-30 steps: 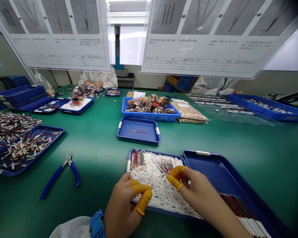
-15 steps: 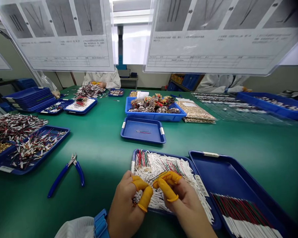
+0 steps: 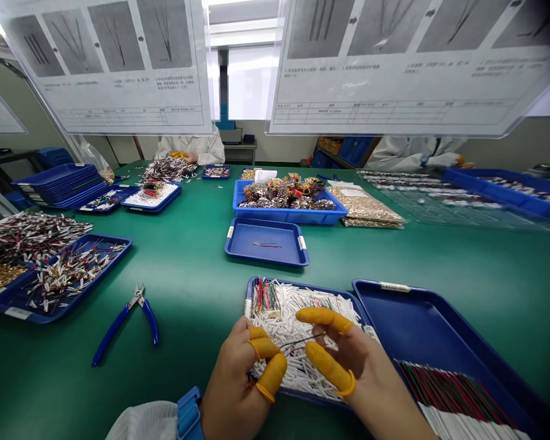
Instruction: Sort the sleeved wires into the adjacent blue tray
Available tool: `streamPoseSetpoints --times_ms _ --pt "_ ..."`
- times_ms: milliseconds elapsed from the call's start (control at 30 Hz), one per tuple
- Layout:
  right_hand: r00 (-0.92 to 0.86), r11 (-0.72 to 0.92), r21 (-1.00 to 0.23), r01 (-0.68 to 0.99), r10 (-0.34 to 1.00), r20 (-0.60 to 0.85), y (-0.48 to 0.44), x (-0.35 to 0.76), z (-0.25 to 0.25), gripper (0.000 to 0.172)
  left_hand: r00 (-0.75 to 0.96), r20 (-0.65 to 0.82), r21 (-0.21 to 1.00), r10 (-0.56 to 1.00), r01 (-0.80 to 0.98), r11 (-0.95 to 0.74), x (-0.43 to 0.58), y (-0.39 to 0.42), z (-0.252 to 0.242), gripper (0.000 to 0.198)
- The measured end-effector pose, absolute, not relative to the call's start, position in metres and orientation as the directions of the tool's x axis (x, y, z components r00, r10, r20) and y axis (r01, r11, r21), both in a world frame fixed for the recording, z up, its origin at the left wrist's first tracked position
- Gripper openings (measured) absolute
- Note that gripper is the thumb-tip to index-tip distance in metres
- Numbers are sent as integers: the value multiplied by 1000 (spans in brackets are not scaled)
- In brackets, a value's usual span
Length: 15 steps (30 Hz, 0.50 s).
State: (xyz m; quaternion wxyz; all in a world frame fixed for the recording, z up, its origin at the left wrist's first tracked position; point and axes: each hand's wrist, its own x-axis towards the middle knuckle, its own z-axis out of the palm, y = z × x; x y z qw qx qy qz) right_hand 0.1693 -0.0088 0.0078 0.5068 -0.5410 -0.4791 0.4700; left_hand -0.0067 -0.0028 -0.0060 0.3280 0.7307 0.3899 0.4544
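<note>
The left hand (image 3: 233, 382) pinches a thin dark wire (image 3: 302, 341), the right hand (image 3: 371, 373) has its fingers (image 3: 329, 368) spread wide; loose sleeved wires (image 3: 297, 360) remain in the near tray (image 3: 275, 283), aligned wires (image 3: 453, 391) lie in the right tray (image 3: 417, 324).

The right hand (image 3: 364, 366) has opened, fingers parted around a dark wire (image 3: 302, 343).

Blue-handled pliers (image 3: 115, 328) lie on the green workbench (image 3: 187, 272). Farther along, a small blue tray (image 3: 266, 256) holds a few wires, just before a blue bin (image 3: 288, 216) of tangled wire bundles. Printed instruction sheets (image 3: 119, 73) hang overhead; two co-workers (image 3: 190, 148) in white coats sit across the bench.
</note>
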Motion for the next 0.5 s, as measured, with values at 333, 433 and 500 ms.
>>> streamPoseSetpoints --times_ms 333,433,500 --pt "265 125 -926 355 937 228 4 193 6 20 423 452 770 786 260 -583 0 -2 7 23" --pt "269 54 -945 321 952 146 7 204 6 24 396 427 776 813 300 -554 -2 -1 3 21" --pt "146 18 -953 303 987 65 5 202 12 23 362 422 780 831 323 -536 -4 0 0 19"
